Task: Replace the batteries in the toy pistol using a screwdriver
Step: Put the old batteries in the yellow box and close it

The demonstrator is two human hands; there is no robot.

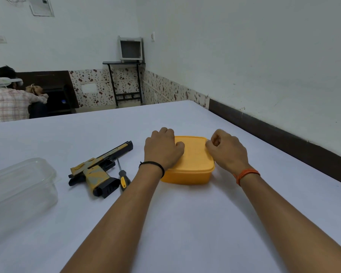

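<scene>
A yellow-and-black toy pistol (98, 168) lies on its side on the white table, muzzle pointing to the far right. Right beside its grip lies a small screwdriver (122, 177) with a black and yellow handle. To the right stands a closed yellow plastic box (193, 166). My left hand (162, 148) rests on the left part of its lid, fingers curled over the far left edge. My right hand (224, 149) pinches the lid's far right corner with thumb and fingers. No batteries are in sight.
A clear plastic container (22, 186) with a lid sits at the left edge of the white table (185, 223). A wall with a dark skirting runs along the table's right side. Another person (8, 99) sits beyond the far left edge.
</scene>
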